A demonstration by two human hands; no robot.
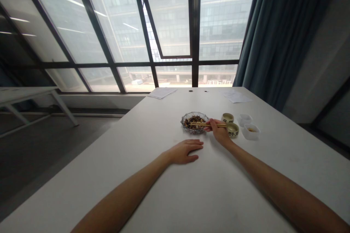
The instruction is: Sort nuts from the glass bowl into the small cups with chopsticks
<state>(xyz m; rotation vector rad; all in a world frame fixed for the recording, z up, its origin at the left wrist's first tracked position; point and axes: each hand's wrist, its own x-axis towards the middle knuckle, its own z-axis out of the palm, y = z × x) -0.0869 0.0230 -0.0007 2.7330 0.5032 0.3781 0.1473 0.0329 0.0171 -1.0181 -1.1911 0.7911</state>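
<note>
My right hand (217, 131) is closed around a pair of wooden chopsticks (203, 124), whose tips reach into a clear glass bowl (195, 131). Small dark and pale brown pieces (194, 119) fill the bowl; what they are is too small to tell. Whether the tips pinch a piece I cannot make out. Flat on the white table, in front of the bowl, lies my left hand (183, 151) with its fingers stretched out and nothing in it. Just right of my right hand stand two small greenish cups, a nearer cup (232, 130) and a farther cup (227, 118), both with dark lettering.
Two translucent plastic tubs stand right of the cups; the nearer tub (251, 132) holds a few small yellowish-brown bits, and behind it is the other tub (245, 119). Paper sheets (162, 93) and more papers (236, 96) lie along the far edge of the table (164, 189).
</note>
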